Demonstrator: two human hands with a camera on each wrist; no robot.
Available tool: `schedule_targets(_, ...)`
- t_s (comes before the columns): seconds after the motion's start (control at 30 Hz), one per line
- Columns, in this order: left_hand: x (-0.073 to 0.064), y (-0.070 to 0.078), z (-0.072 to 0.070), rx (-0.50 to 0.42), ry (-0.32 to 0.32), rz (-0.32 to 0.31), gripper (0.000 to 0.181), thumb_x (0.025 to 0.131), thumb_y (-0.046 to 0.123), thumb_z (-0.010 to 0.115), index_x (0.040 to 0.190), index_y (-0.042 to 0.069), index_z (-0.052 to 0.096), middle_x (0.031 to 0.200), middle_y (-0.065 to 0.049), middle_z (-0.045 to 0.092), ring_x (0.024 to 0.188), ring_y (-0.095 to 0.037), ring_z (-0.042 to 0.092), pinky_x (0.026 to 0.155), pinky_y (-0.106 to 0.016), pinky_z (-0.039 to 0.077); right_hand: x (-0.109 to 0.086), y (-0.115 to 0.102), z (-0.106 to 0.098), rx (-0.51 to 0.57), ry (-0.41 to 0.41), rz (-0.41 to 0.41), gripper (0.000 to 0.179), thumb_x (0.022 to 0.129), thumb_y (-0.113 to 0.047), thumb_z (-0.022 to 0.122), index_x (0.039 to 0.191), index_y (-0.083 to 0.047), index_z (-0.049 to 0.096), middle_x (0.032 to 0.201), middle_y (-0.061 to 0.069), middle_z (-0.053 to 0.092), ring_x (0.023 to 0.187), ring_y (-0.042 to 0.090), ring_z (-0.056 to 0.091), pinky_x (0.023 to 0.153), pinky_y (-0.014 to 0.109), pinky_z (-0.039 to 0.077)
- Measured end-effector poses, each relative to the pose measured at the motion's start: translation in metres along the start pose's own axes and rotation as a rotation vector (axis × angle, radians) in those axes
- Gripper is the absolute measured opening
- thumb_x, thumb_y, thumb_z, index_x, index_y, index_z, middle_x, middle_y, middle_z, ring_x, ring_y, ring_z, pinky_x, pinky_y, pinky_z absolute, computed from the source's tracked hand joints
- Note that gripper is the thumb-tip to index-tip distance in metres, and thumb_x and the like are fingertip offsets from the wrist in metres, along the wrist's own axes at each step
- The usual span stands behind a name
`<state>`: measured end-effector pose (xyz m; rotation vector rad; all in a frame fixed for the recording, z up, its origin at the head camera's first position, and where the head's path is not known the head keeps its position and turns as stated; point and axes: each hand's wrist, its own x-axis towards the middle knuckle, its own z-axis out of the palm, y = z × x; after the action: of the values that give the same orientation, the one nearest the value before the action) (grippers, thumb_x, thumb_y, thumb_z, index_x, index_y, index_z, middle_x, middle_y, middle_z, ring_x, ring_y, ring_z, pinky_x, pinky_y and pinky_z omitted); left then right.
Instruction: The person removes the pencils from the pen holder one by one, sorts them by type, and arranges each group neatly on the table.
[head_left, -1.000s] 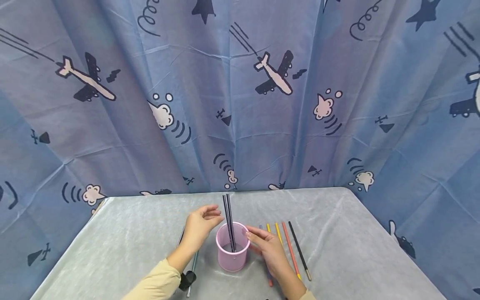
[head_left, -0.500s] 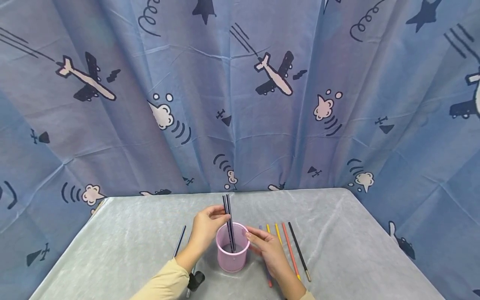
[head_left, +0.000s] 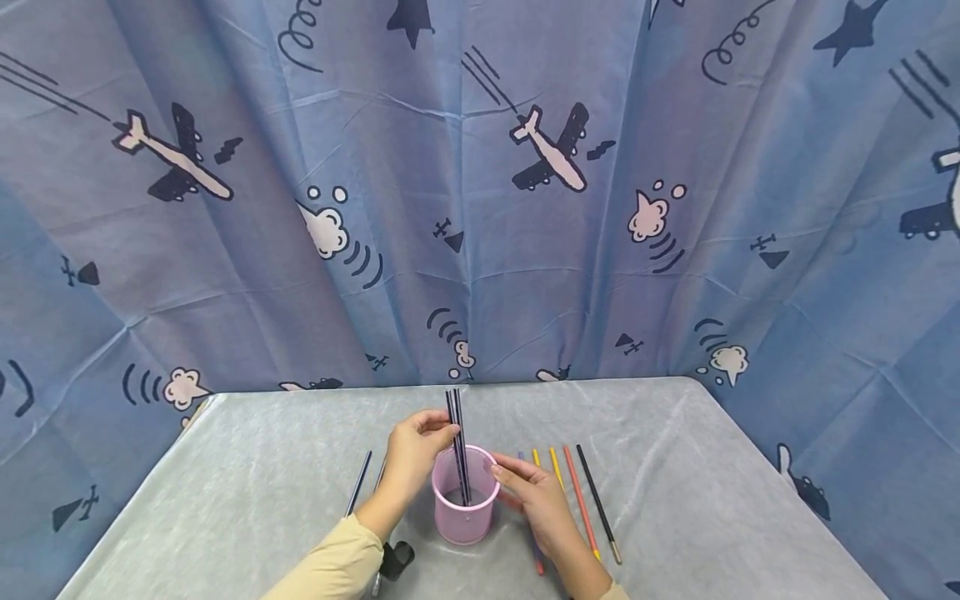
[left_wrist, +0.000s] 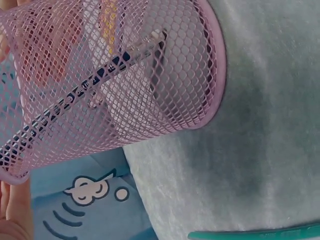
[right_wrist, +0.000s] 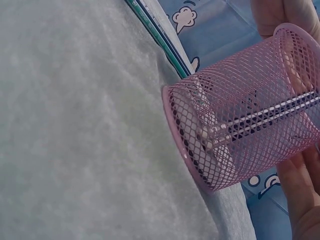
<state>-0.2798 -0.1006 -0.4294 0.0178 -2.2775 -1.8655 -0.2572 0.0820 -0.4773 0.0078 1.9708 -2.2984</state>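
A pink mesh pen holder [head_left: 465, 527] stands upright on the table. Several slim dark pencils [head_left: 455, 408] lean together inside it, their tops rising well above the rim. My left hand [head_left: 411, 457] pinches these pencils near their upper ends between thumb and fingers. At the right side of the pen holder, my right hand [head_left: 543, 504] grips the rim, thumb at its edge and fingers along the wall. Through the mesh in the left wrist view, a pencil [left_wrist: 75, 95] with a dark blue patterned shaft and silvery lower end slants to the bottom. The right wrist view also shows the pencils [right_wrist: 280, 112] inside.
Right of the pen holder lie purple, yellow, red [head_left: 582, 500] and black [head_left: 598, 500] pencils. On the left lies a dark blue pencil [head_left: 358, 483], and a green pencil [left_wrist: 260, 234] shows in the left wrist view. A patterned blue curtain [head_left: 480, 250] hangs behind the grey-covered table [head_left: 720, 500].
My left hand has moved slightly right from beside the pencils and now pinches them. The right hand and the pen holder stay in place.
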Motion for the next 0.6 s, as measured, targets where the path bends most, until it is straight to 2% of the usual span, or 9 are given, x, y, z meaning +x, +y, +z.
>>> schedule_targets(0.23,0.003,0.003,-0.003,-0.087,0.037,-0.032,0.023,0.085,0.002,0.073,0.104,-0.010,0.070,0.095,-0.022,0.074,0.080,-0.016,0.073,0.075,-0.025,0.064,0.000,0.000,-0.001,0.011,-0.016,-0.009,0.043,0.091,-0.013,0.069,0.126,0.011,0.061,0.110,0.001,0.075,0.097,0.003,0.069,0.090,0.028,0.061)
schedule_targets(0.37,0.003,0.011,-0.008,-0.136,0.052,-0.016,0.024,0.086,0.001,0.072,0.106,-0.012,0.068,0.097,-0.025,0.073,0.080,-0.013,0.072,0.076,-0.024,0.064,0.000,0.000,-0.001,0.021,-0.023,-0.009,0.044,0.091,-0.013,0.069,0.127,0.011,0.060,0.108,-0.003,0.075,0.096,0.001,0.069,0.089,0.026,0.061)
schedule_targets(0.6,0.005,0.023,-0.018,-0.179,0.070,-0.016,0.025,0.087,0.001,0.071,0.109,-0.012,0.067,0.099,-0.023,0.073,0.082,-0.010,0.071,0.076,-0.021,0.063,-0.001,0.000,-0.001,0.025,-0.025,-0.009,0.043,0.091,-0.012,0.069,0.126,0.012,0.060,0.107,-0.002,0.075,0.095,0.002,0.069,0.089,0.026,0.061)
